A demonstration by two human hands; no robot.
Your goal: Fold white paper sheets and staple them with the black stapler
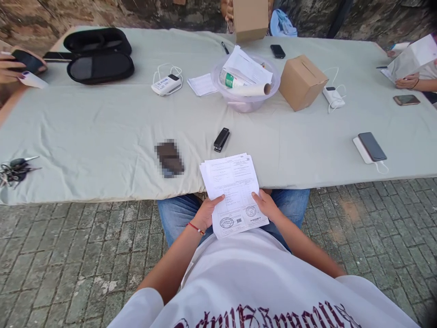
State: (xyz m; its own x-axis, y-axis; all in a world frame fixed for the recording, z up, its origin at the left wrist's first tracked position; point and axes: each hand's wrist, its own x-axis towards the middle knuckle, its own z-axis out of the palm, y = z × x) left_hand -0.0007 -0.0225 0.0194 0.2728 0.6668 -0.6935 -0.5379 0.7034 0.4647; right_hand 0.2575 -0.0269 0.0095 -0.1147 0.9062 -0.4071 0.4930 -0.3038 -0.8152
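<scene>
Papers [235, 202] — long axis pointing forward, print [233, 198] seemingly upright.

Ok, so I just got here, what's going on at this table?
Someone seated at the table is holding a small stack of printed papers, left hand and right hand at opposite edges, thumbs on top. A black stapler lies just beyond the papers, untouched. Farther back stands a plastic bowl holding papers and a cardboard tube. Across the table, another person's hand is at a cardboard box.
</scene>
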